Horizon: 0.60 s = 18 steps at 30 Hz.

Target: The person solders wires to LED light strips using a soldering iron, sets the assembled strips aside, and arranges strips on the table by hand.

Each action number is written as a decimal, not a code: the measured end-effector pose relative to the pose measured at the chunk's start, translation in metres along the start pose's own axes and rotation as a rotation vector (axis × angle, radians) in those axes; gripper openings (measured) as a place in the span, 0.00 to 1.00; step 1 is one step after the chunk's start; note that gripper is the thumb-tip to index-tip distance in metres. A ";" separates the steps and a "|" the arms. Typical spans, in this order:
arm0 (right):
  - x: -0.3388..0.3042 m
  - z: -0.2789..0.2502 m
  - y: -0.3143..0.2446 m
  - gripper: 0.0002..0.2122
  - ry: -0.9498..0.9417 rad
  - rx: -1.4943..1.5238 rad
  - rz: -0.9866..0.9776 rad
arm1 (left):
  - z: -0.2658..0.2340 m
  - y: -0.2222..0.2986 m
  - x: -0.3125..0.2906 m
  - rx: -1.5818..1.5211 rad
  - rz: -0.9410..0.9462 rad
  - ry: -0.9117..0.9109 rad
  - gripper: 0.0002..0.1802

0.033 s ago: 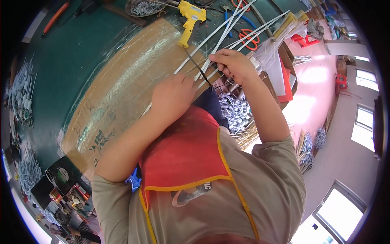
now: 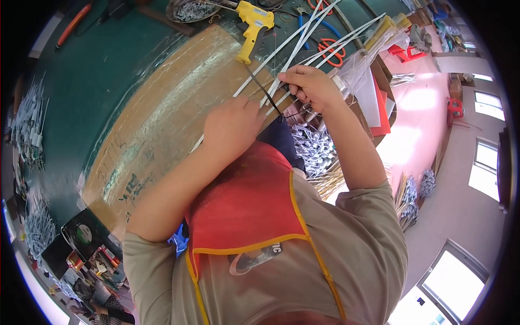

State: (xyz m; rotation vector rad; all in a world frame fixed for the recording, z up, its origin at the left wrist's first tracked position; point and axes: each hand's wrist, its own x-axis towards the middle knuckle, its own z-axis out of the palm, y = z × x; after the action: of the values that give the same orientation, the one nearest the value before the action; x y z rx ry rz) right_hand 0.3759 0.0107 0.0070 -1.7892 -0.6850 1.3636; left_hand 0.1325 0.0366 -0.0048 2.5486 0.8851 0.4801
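My left hand (image 2: 234, 123) lies over the near edge of the brown board (image 2: 179, 81), back upward. Its fingers bend down around a thin white stick (image 2: 197, 143), which passes beneath the palm; the fingertips are hidden. At the right, my right hand (image 2: 314, 89) is closed, thumb and forefinger pinched beside several long white sticks (image 2: 298, 49) that fan out toward the back. What the pinch holds is too small to make out. A dark cord (image 2: 263, 90) crosses the sticks between both hands. Beyond them lies a yellow glue gun (image 2: 254, 27), its handle toward me.
Orange-handled scissors (image 2: 333, 51) and blue-handled pliers (image 2: 303, 30) lie behind the sticks. A tray of small metallic pieces (image 2: 192, 10) stands at the back. Clear plastic bags (image 2: 374, 49) are at the right. Below my right hand sits a heap of silvery pieces (image 2: 314, 149). Grey bundles (image 2: 30, 127) line the left.
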 end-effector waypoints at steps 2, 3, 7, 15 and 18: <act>-0.002 -0.001 0.001 0.11 -0.016 0.022 0.014 | 0.006 0.002 0.008 0.014 0.011 0.044 0.13; -0.002 -0.003 0.001 0.11 -0.025 0.023 0.019 | 0.009 0.003 0.011 0.017 0.008 0.051 0.13; -0.003 -0.003 0.002 0.13 -0.024 0.034 0.019 | 0.014 0.005 0.020 0.097 0.031 0.044 0.10; -0.031 0.006 -0.003 0.18 -0.096 -0.492 -0.100 | 0.006 -0.002 0.013 0.142 0.096 0.068 0.05; -0.036 0.010 -0.001 0.19 -0.101 -0.581 -0.104 | -0.004 -0.005 0.001 0.129 0.077 0.107 0.04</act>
State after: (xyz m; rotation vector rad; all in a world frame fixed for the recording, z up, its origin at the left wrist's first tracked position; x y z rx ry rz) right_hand 0.3559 -0.0147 0.0264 -2.0922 -1.3144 1.2696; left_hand 0.1289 0.0419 -0.0041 2.7035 0.8845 0.6065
